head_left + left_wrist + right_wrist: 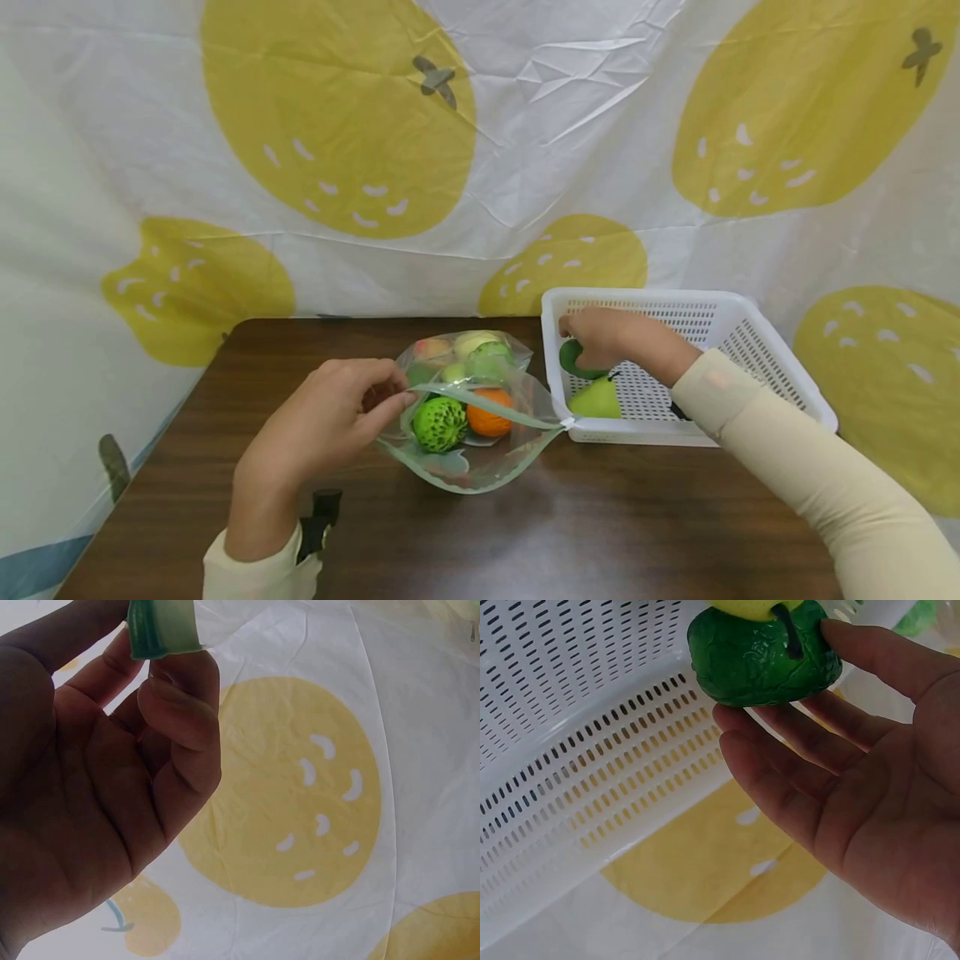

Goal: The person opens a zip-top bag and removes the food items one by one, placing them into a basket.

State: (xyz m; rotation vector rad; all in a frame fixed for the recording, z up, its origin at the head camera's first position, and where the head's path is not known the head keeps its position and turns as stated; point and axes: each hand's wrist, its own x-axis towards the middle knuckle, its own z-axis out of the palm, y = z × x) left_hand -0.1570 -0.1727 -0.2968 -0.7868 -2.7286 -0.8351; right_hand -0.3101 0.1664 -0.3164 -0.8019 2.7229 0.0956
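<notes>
My left hand (322, 417) pinches the rim of a clear zip bag (480, 479) between thumb and fingers, its mouth spread towards me. In the left wrist view, the bag's green zip edge (161, 630) shows at the fingertips. Inside the bag lie a bumpy green fruit (439, 424), an orange (490, 412) and several others behind the plastic. My right hand (600, 337) reaches into the white basket and grips a glossy dark green bell pepper (765, 656), thumb on one side and fingers on the other. A green pear (595, 400) lies beside it.
The white perforated basket (813, 408) stands at the right on a dark wooden table (600, 533), its near left corner against the bag's edge. A dark object (677, 410) in it is partly behind the right forearm. A lemon-print cloth (360, 275) hangs behind the table.
</notes>
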